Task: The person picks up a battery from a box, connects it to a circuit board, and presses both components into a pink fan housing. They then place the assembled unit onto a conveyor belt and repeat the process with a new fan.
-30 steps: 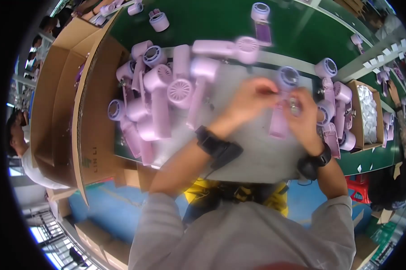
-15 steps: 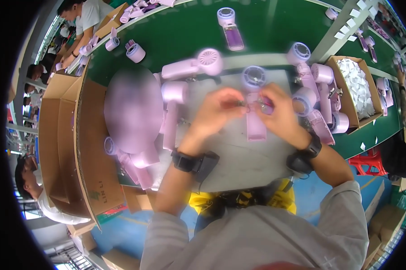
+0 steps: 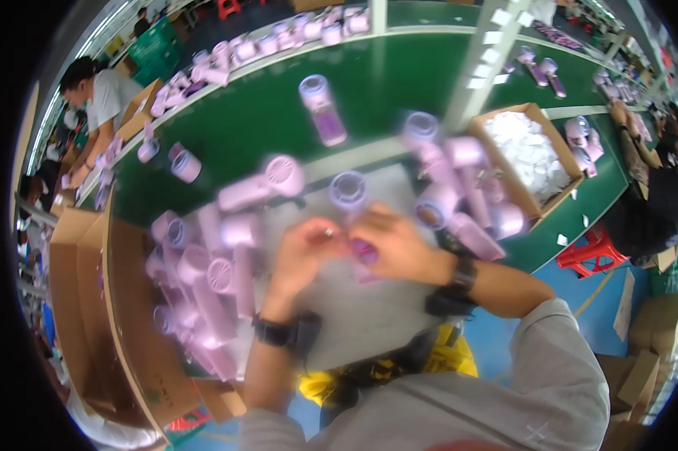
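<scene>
A lilac handheld fan (image 3: 349, 190) lies on the grey work mat, its round head away from me and its handle toward me. Both of my hands are over the handle and hide most of it. My left hand (image 3: 298, 255) is closed in a pinch beside the handle; a small glint shows at its fingertips, too blurred to name. The fingers of my right hand (image 3: 399, 246) curl around a small purple part (image 3: 365, 252) just above the handle. Several more lilac fans (image 3: 204, 282) are piled to the left, and another group (image 3: 459, 180) lies to the right.
An open cardboard box (image 3: 140, 301) stands at the left edge. At the right, a carton holds many white pieces (image 3: 523, 150), beside a pale post (image 3: 478, 68). One fan (image 3: 324, 113) lies on the green bench (image 3: 399, 71). Co-workers sit at both sides; a red stool (image 3: 591, 252) is at the right.
The whole view has swung, so the bench and my hands appear farther left and lower. My right hand has turned, showing more of its back. Both hands stay at the fan's handle.
</scene>
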{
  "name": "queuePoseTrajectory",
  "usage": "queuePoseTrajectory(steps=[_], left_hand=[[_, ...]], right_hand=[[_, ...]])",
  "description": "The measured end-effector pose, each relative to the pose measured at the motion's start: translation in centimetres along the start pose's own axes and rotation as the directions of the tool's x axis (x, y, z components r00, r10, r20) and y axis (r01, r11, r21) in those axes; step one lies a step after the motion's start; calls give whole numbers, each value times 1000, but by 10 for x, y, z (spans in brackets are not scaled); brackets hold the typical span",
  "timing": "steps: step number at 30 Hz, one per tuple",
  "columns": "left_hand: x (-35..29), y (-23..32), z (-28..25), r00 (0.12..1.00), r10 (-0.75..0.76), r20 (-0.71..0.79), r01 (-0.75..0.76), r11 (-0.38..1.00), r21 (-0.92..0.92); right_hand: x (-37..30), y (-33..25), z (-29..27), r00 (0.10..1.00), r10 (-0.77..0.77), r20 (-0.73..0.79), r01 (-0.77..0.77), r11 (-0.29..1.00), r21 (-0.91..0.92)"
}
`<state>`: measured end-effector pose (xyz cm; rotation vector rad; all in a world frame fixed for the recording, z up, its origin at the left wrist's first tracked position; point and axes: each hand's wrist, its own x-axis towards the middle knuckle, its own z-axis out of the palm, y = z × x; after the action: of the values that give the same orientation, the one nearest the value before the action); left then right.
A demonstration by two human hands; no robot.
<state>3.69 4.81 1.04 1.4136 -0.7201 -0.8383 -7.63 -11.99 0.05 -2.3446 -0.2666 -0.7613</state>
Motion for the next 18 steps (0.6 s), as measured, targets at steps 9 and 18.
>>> queuePoseTrajectory(steps=[9, 18], left_hand=[[0, -4, -7, 993, -69, -93, 68, 998, -15], [2, -1, -8, 997, -53, -60, 54, 998, 15]], right_hand=[[2, -5, 4, 993, -59, 99, 67, 995, -74], [1, -7, 2, 993, 49, 105, -45, 998, -34]])
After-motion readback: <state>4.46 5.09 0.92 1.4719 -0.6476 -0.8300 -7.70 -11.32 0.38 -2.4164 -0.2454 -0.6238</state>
